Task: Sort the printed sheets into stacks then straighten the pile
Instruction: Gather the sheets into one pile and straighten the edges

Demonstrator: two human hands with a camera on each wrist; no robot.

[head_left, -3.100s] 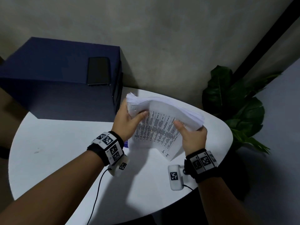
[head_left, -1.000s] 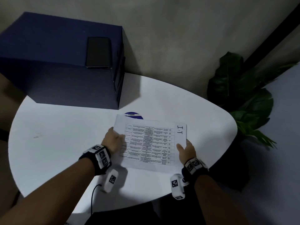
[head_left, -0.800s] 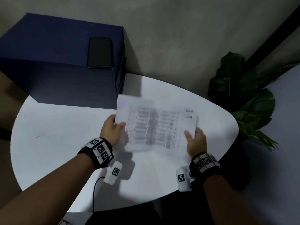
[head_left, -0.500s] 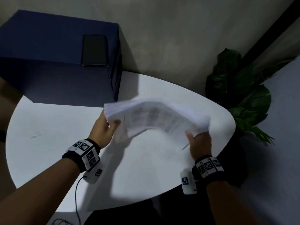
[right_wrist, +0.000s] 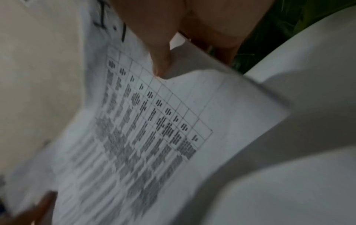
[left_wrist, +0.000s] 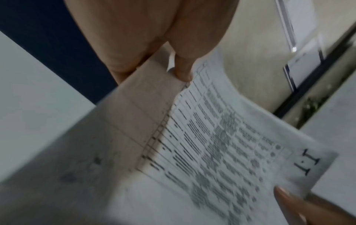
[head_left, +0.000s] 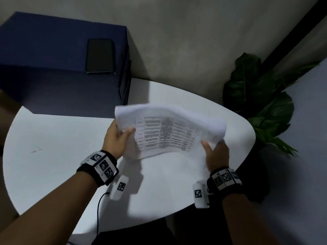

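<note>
A stack of printed sheets (head_left: 168, 133) with a table of text hangs above the white table (head_left: 53, 138), tilted toward me, its lower edge close to the tabletop. My left hand (head_left: 118, 137) grips the stack's left end, thumb on the printed face. My right hand (head_left: 215, 152) grips the right end, thumb on top, fingers hidden behind. In the left wrist view the thumb (left_wrist: 183, 71) pinches the sheets (left_wrist: 221, 144), and a handwritten "1.1" shows at a corner. The right wrist view shows the thumb (right_wrist: 159, 60) pressed on the top sheet (right_wrist: 144, 129).
A dark blue box (head_left: 58, 68) stands at the table's back left with a black phone (head_left: 100, 55) lying on top. A green leafy plant (head_left: 260, 103) stands past the table's right edge. A cable (head_left: 99, 209) hangs from my left wrist.
One second ago the stack lay flat on the table under both hands. Both hands lifted it by its ends and now hold it tilted in the air.
</note>
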